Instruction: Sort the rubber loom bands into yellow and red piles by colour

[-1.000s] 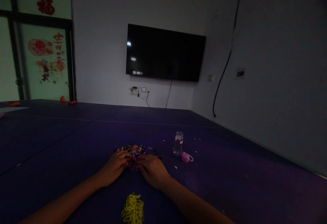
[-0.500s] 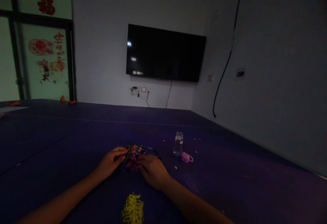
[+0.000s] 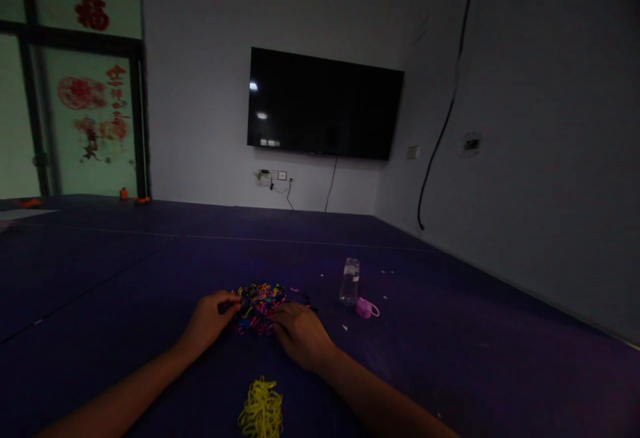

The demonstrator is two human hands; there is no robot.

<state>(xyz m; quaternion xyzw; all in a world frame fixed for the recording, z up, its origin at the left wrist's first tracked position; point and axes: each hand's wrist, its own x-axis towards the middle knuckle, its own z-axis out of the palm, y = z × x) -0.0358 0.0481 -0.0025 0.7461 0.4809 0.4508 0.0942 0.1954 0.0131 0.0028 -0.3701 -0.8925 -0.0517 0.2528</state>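
A heap of small multicoloured rubber bands lies on the purple tabletop between my hands. My left hand is at the heap's left edge, thumb and forefinger pinched together. What they hold, if anything, is too small to make out. Resting against the right side of the heap is my right hand, palm down, its fingers stretched out and a little apart. Closer to me, a separate pile of yellow rubber bands sits between my forearms.
Right of the heap stands a clear bottle without its cap, and a pink cap with a loop lies beside it. White scraps dot the purple table. Orange objects are at the far left edge. A television hangs on the wall.
My left hand has drawn back slightly to the left, and its thumb and forefinger have closed into a pinch. The right hand stays almost where it was.
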